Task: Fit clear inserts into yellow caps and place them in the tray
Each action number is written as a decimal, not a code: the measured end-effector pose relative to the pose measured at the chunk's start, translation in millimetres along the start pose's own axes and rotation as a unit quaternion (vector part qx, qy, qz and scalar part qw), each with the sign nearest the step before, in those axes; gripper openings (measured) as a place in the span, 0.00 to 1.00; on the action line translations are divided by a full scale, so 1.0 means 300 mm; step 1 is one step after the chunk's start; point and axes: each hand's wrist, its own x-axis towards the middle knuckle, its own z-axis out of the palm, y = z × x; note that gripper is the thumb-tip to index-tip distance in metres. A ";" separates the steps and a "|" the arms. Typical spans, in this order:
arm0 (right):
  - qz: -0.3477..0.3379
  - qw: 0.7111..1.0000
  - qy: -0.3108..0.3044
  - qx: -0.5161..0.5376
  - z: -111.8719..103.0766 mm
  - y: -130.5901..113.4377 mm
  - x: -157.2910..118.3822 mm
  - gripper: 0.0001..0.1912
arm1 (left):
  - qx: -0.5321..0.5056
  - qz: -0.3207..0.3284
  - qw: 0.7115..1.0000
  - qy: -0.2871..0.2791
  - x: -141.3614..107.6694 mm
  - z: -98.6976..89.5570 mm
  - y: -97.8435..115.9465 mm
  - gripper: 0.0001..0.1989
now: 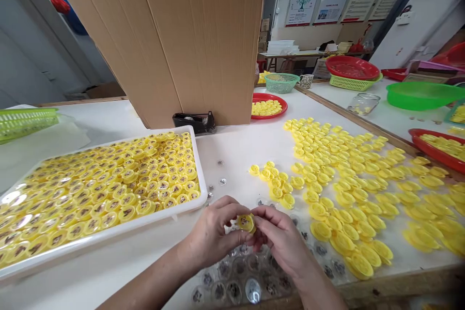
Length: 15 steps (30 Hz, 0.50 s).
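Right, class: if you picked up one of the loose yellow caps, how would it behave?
The yellow cap is probably light and stiff, like thin moulded plastic. Its round rim could roll on edge; its gloss may slip.

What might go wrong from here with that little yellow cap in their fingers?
The small yellow cap, pinched between the left hand and right hand, might slip and drop among the clear round pieces just below. Those pieces lie loose near the table's wooden front edge, so a forearm could possibly sweep some off. The white tray is packed with yellow caps, so a bump might spill some.
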 end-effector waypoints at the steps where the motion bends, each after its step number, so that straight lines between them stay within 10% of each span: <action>1: 0.006 1.000 -0.003 -0.010 0.001 0.001 0.000 0.10 | -0.001 0.000 1.000 0.002 -0.008 0.006 -0.002 0.12; 8: 0.023 0.996 0.022 -0.088 0.002 0.014 0.008 0.10 | 0.060 -0.040 0.997 0.020 -0.014 -0.021 -0.005 0.12; 15: 0.014 0.993 0.080 -0.089 -0.017 0.021 0.015 0.12 | 0.403 -0.145 0.897 -0.109 0.332 -0.220 -0.125 0.10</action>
